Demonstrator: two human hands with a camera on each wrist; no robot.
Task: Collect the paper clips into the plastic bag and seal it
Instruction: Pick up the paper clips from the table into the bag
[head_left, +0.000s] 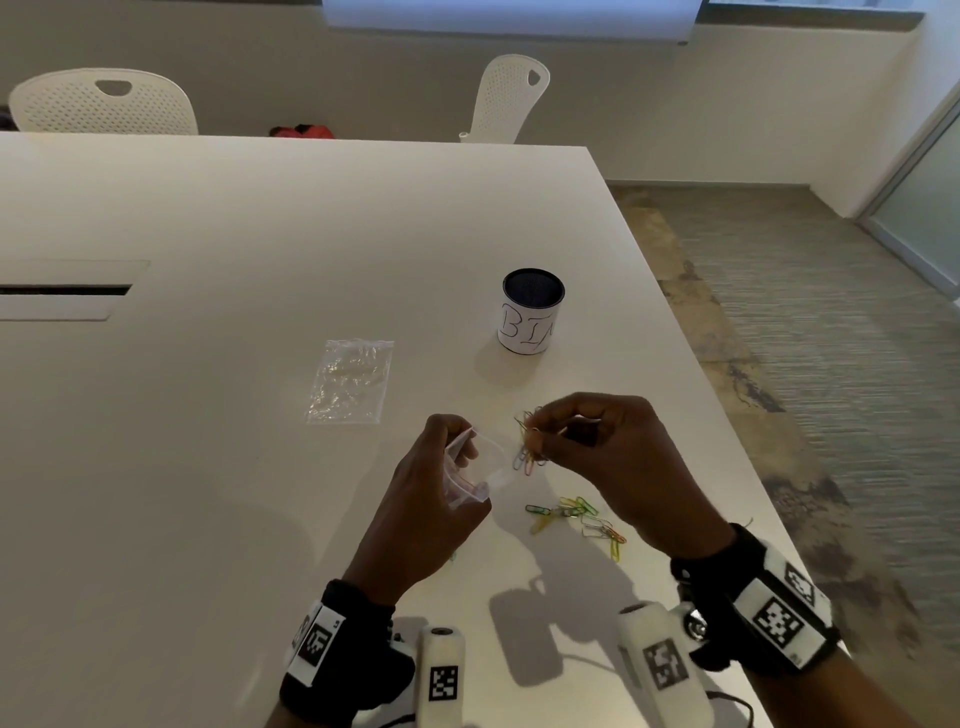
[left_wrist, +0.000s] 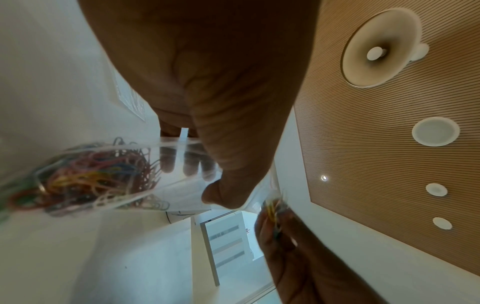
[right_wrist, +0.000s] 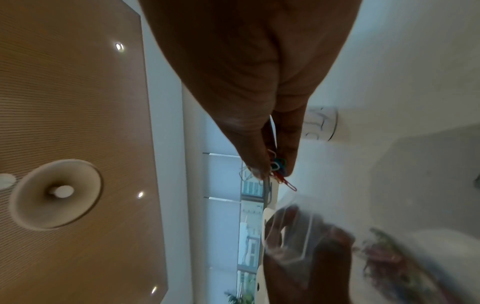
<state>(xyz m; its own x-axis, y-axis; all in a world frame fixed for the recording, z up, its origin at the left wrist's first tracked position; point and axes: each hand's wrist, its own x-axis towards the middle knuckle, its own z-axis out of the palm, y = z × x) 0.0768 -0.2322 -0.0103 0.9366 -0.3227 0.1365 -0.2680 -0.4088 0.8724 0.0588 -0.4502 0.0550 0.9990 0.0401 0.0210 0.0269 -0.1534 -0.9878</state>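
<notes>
My left hand (head_left: 441, 499) holds a clear plastic bag (head_left: 480, 470) above the table, with its mouth held open toward the right. In the left wrist view the bag (left_wrist: 145, 174) holds several coloured paper clips (left_wrist: 88, 179) in its lower part. My right hand (head_left: 537, 434) pinches a bunch of coloured paper clips (head_left: 530, 449) between thumb and fingers, just right of the bag's mouth. In the right wrist view the pinched clips (right_wrist: 279, 166) hang above the open bag (right_wrist: 293, 236). Several loose paper clips (head_left: 576, 519) lie on the white table (head_left: 234, 493) under my right hand.
A second clear plastic bag (head_left: 350, 382) lies flat on the table to the left, beyond my hands. A white cup with a dark rim (head_left: 532, 312), with handwriting on it, stands behind my right hand. The table's right edge (head_left: 675, 322) runs close by. Two white chairs stand at the far side.
</notes>
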